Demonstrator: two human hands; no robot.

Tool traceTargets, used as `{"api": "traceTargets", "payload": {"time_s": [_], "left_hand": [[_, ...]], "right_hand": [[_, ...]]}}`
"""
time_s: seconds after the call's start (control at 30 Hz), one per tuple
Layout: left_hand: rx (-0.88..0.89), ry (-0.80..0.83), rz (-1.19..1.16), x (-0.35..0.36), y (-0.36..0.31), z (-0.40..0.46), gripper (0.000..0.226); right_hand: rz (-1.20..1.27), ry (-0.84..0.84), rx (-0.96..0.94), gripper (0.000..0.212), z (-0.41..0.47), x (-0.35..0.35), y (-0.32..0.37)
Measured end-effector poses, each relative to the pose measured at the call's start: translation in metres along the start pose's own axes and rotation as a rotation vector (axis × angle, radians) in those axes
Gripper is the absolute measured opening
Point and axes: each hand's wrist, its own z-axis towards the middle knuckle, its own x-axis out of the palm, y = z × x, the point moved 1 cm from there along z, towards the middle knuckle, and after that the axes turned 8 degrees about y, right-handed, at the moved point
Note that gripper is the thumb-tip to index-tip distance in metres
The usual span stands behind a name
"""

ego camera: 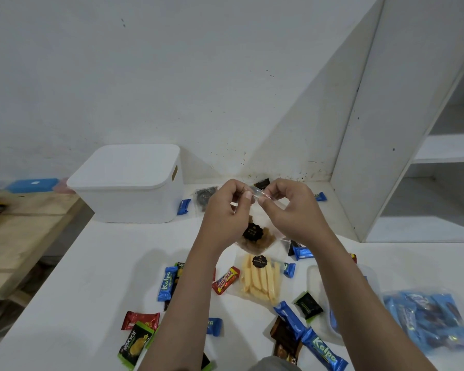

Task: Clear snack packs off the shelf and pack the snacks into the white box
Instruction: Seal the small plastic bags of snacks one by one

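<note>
Centre frame: left hand [225, 207] and right hand [287, 207] raised together, fingers curled, each pinching the top edge of a clear pouch [255, 234] of brown snacks with a black label, held above the table [91, 277]. Just below it, flat on the table, a pouch of pale sticks [260, 282]. Scattered across the lower frame: blue Kalpa bars [166, 283], a red Beng-Beng [225, 281], a green Nextar pack [134, 344], a small black-and-green pack [307, 306]. Lower right: a bag of blue packs [426, 319], beside a clear lid [316, 290] partly hidden by the right forearm. Left of centre: white box [129, 186], lid on, against the wall. Right edge: white shelf [439, 148].
</note>
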Motion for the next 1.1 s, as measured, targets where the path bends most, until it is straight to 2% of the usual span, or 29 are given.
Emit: {"api": "traceTargets", "payload": {"time_s": [0.13,0.57,0.87,1.1], "left_hand": [[-0.041,0.070,-0.075,-0.0052,0.0041,0.0024,0.006],[-0.065,0.074,-0.033,-0.0042,0.0012,-0.0034,0.013],[0.025,0.034,0.071,0.0027,-0.0008,-0.0065,0.010],[-0.049,-0.029,-0.011,-0.0006,0.0018,-0.0063,0.015]], "right_hand": [[-0.006,0.018,-0.008,0.015,-0.0016,-0.0031,-0.0006],[-0.009,0.066,-0.045,0.015,-0.0035,-0.0053,-0.0040],[0.006,0.047,-0.023,0.011,-0.0033,-0.0038,-0.0069],[-0.053,0.095,0.026,0.014,-0.0024,-0.0059,-0.0050]]}}
